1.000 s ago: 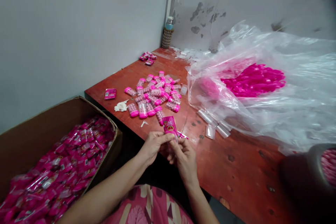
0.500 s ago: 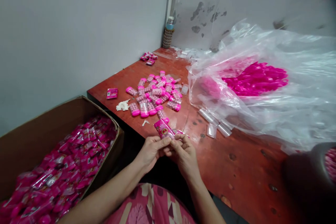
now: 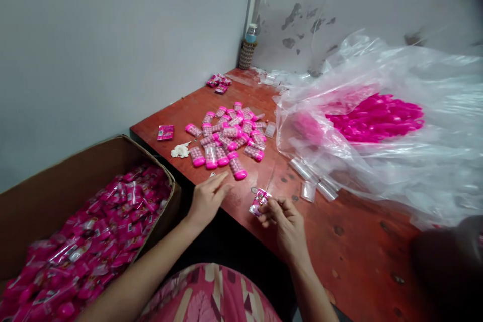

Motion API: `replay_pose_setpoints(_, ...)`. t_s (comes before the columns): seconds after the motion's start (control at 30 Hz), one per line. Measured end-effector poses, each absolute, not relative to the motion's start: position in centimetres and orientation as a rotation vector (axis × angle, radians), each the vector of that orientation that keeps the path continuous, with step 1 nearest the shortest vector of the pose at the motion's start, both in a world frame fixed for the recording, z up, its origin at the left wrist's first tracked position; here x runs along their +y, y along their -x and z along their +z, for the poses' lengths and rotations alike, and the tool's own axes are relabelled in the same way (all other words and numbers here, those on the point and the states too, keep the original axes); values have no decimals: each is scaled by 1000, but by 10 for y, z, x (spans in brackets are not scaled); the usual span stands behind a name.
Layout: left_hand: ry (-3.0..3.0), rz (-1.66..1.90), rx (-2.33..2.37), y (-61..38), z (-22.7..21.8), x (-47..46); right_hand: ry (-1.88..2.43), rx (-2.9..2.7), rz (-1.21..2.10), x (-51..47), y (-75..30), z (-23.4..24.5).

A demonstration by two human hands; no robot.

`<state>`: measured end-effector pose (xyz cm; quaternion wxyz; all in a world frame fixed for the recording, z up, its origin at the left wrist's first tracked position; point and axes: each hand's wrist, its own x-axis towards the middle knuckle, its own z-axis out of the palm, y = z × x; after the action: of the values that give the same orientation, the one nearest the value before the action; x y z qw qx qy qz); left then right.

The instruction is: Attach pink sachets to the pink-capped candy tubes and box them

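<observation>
My left hand (image 3: 207, 200) reaches over the table's front edge with its fingers stretched out and nothing in them. Just beyond its fingertips lies a clear candy container (image 3: 237, 166) with a bright pink cap, filled with pale pink balls. This one is at the near side of a pile of similar containers (image 3: 228, 131) on the red table. Pinched between the thumb and fingers of my right hand (image 3: 285, 219) is a pink printed wrapper (image 3: 259, 202); whether it is one or several layers I cannot tell.
At left stands a cardboard box (image 3: 171, 183) full of pink-wrapped packs. Pink pieces lie inside a large clear plastic bag (image 3: 385, 171) at right. Clear tubes (image 3: 308, 191), a white scrap (image 3: 180, 150), a flat pink wrapper (image 3: 165, 132) and a dark container (image 3: 449, 256) are also around.
Both hands were together on a pink-wrapped pack. They have parted: my left hand let go and moved left, my right hand moved right with a wrapper. The pack is gone from between them.
</observation>
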<state>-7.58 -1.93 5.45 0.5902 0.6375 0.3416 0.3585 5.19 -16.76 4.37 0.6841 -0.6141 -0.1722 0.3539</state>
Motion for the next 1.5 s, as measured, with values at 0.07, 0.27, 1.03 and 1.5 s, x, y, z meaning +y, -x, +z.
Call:
replay_pose_setpoints(0.07, -1733, 820, 660, 53, 50, -22, 1425, -393, 761, -170, -52, 43)
replay_pose_setpoints(0.27, -2564, 611, 326, 25, 25, -41, 1560, -370, 634, -191, -72, 38)
replay_pose_setpoints(1.03, -2747, 956, 833, 93, 11, -6, 2030, -1604, 99, -90, -40, 7)
replay_pose_setpoints(1.5, -1665, 682, 719, 91, 43, -19, 1303, -541, 956, -89, -40, 55)
